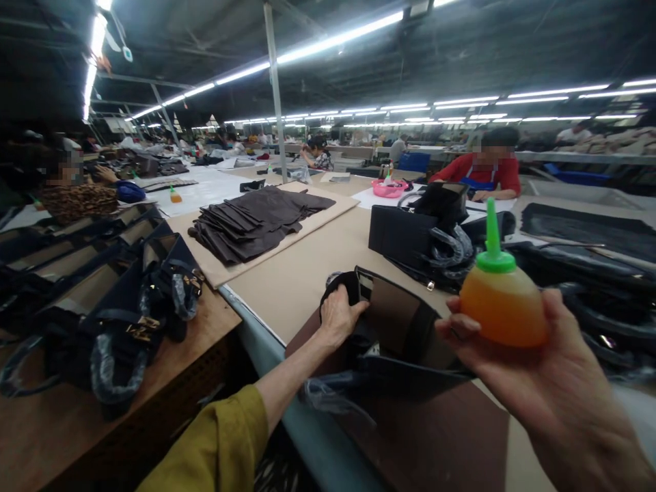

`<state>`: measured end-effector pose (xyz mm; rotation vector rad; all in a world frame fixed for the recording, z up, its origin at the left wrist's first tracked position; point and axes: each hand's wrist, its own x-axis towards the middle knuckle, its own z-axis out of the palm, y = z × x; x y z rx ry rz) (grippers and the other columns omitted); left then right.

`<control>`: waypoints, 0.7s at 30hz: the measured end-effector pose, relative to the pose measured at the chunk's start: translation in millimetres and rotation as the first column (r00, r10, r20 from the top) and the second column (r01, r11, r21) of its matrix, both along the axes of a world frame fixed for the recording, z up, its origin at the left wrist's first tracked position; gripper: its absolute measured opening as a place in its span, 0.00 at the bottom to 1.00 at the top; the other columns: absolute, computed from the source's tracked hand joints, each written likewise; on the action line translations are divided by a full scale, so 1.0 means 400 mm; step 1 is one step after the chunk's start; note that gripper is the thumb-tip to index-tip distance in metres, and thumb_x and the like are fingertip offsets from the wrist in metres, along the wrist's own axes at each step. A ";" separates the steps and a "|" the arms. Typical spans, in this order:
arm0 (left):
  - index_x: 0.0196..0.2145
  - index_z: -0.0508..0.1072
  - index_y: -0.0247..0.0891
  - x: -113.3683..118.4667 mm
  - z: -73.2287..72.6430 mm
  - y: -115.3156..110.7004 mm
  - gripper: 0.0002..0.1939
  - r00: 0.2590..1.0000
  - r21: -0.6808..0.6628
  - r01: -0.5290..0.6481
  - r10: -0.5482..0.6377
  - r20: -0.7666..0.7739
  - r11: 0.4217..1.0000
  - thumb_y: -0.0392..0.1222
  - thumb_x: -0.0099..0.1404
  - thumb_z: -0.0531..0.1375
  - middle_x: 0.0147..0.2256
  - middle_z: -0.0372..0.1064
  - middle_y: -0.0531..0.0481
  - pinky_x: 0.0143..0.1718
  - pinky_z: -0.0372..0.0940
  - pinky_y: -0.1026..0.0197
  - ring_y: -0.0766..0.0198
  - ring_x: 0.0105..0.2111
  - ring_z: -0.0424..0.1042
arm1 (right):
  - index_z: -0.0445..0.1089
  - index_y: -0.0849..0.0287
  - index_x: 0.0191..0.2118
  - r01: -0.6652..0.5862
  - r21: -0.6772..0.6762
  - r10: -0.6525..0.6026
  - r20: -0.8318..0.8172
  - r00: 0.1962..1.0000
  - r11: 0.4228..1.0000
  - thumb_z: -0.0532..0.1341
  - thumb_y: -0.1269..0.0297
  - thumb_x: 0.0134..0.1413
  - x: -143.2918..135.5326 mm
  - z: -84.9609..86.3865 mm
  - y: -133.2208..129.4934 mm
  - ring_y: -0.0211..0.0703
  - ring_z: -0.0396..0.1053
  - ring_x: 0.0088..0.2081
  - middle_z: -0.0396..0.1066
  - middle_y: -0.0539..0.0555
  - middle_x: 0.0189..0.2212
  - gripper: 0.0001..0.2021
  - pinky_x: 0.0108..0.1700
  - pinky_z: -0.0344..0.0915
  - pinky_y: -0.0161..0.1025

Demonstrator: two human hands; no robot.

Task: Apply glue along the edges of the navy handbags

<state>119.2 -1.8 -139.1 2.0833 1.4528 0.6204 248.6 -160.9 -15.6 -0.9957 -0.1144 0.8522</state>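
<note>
A dark handbag (404,383) with a tan lining (394,311) lies opened in front of me on a brown sheet (435,437). My left hand (339,318) is closed on the bag's far left edge, thumb on the inner side. Clear plastic wrap (338,400) covers a handle at the bag's near side. In my right hand (543,369), raised to the right of the bag, is a squeeze bottle (505,304) of orange liquid with a green nozzle pointing up. Its base rests in my palm and fingers.
Several dark handbags (128,328) stand on a wooden table at left. A stack of dark brown pieces (261,219) lies on a board ahead. More bags (425,232) sit at right. A co-worker in red (482,171) sits beyond, near a pink basket (389,188).
</note>
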 end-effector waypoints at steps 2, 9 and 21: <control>0.41 0.66 0.30 0.001 -0.025 0.013 0.19 0.998 0.014 0.022 -0.023 0.052 1.000 0.51 0.64 0.61 0.37 0.69 0.35 0.38 0.60 0.54 0.45 0.40 0.70 | 0.74 0.58 0.36 -0.020 0.028 0.019 0.018 1.000 0.999 0.50 0.43 0.57 -0.001 -0.001 -0.003 0.38 0.63 0.21 0.72 0.62 0.28 0.25 0.27 0.73 0.44; 0.37 0.64 0.31 -0.023 -0.083 0.031 0.10 0.905 0.028 0.220 -0.214 0.369 0.975 0.42 0.70 0.52 0.33 0.64 0.46 0.35 0.58 0.63 0.63 0.33 0.64 | 0.73 0.62 0.37 -0.059 0.110 0.063 -0.035 0.997 0.992 0.52 0.39 0.54 0.024 -0.016 -0.016 0.35 0.62 0.22 0.71 0.61 0.29 0.28 0.31 0.72 0.43; 0.41 0.72 0.30 -0.101 0.329 0.127 0.13 0.671 0.310 0.619 -0.691 0.270 0.722 0.42 0.63 0.56 0.32 0.64 0.51 0.35 0.56 0.66 0.64 0.33 0.62 | 0.74 0.61 0.43 -0.007 0.131 0.015 -0.060 0.998 0.991 0.45 0.38 0.56 0.004 0.021 -0.144 0.35 0.60 0.21 0.68 0.64 0.30 0.33 0.19 0.67 0.33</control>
